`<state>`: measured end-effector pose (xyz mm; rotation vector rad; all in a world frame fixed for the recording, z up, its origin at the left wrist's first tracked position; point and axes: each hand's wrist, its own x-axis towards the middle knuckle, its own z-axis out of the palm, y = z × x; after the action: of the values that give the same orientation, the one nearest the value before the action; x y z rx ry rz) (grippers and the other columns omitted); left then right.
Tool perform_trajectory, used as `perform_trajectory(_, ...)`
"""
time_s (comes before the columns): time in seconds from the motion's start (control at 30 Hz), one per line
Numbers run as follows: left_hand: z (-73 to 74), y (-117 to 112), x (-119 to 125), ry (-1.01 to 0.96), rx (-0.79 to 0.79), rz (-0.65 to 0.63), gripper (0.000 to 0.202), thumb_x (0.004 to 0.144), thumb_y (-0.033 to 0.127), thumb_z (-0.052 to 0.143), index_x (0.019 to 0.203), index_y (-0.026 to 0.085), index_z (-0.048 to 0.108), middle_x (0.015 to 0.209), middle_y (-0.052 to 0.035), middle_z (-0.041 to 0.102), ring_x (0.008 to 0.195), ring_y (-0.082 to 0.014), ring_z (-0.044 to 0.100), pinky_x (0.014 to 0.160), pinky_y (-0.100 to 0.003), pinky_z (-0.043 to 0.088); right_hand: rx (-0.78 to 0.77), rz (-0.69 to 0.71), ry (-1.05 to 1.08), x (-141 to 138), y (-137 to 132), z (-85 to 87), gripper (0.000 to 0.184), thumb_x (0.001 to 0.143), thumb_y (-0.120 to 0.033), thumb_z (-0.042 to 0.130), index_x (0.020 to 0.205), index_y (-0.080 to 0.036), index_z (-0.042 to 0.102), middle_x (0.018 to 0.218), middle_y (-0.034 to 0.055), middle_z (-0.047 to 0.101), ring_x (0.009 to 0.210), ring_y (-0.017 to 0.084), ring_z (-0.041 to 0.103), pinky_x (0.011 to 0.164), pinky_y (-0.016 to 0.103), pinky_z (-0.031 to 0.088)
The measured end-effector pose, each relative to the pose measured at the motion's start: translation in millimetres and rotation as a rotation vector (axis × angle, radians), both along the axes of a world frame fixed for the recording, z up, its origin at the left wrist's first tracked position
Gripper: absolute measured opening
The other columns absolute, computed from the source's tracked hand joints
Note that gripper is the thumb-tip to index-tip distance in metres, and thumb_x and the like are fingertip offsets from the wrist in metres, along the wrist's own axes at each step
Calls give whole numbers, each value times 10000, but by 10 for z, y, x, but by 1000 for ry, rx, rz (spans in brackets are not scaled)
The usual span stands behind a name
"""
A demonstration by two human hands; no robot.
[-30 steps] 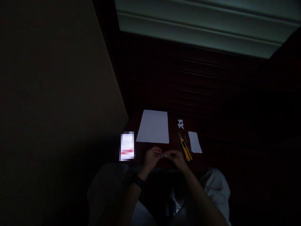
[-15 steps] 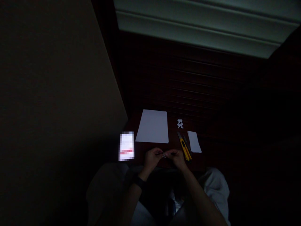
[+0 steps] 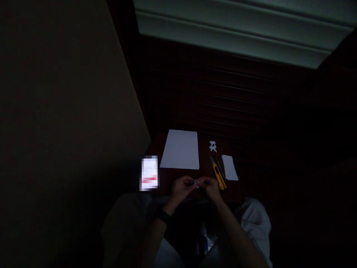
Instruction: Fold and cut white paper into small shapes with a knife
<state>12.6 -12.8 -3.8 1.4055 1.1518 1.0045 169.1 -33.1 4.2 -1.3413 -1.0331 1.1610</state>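
Note:
Close to the table's near edge, my left hand (image 3: 181, 187) and my right hand (image 3: 211, 187) meet fingertip to fingertip. Both are closed in a pinch on a small folded piece of white paper (image 3: 196, 183), mostly covered by the fingers. Just right of my right hand lies a yellow utility knife (image 3: 218, 174), with a dark slim tool (image 3: 222, 170) against its right side. Beyond my left hand a large white paper sheet (image 3: 181, 149) lies flat. Small folded paper pieces (image 3: 212, 146) sit in a cluster farther back.
A stack of narrow white paper strips (image 3: 230, 168) lies at the table's right side. On the left glows a blurred-out bright screen (image 3: 149, 174). A wall (image 3: 83, 93) rises at the left, and dark slatted panelling (image 3: 223, 96) stands behind the table. The room is dim.
Fingers of both hands have shifted slightly on the small folded paper. The whole view has drifted a little; the things on the table lie as before.

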Motion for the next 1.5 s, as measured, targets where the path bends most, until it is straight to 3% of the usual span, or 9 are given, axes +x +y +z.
perform_trajectory(0.27,2,-13,-12,-4,-18,-39,221,639,309,753,797,167,691,800,-56,722,752,-191,677,694,-262,526,-9,-42,18,3,-12,-47,165,606,-335,754,639,-188,687,651,32,701,586,172,613,595,292,474)
perform_trajectory(0.67,8,0,-7,-9,-50,-70,195,650,291,740,792,158,720,817,-80,734,771,-222,686,722,-302,538,15,-45,32,5,-35,8,102,612,-261,731,628,-188,661,664,27,685,640,170,608,655,295,478)
perform_trajectory(0.93,77,-31,-16,-10,-52,-105,280,620,314,772,824,143,689,820,-74,726,770,-205,684,713,-275,532,28,-39,95,-16,-23,-23,225,599,-250,742,787,-203,627,636,-13,662,590,162,606,585,274,478)
perform_trajectory(1.07,95,-28,-8,-31,-31,-47,265,637,328,763,820,154,685,823,-59,721,790,-193,677,739,-277,529,22,-16,101,-14,-24,-28,204,596,-263,754,751,-195,640,647,-3,671,599,165,614,587,271,477)
perform_trajectory(1.3,82,-15,-23,-32,-80,-82,456,511,233,836,937,157,694,904,-68,731,834,-218,679,758,-302,543,4,27,96,23,-14,-16,226,634,-306,757,817,-203,677,738,19,704,681,186,643,636,285,491)
perform_trajectory(1.5,79,-23,-4,-16,-27,-41,222,710,319,708,865,159,710,877,-70,733,835,-206,684,780,-300,538,22,60,77,28,-16,-3,181,665,-301,719,814,-201,691,761,31,711,698,190,645,651,292,495)
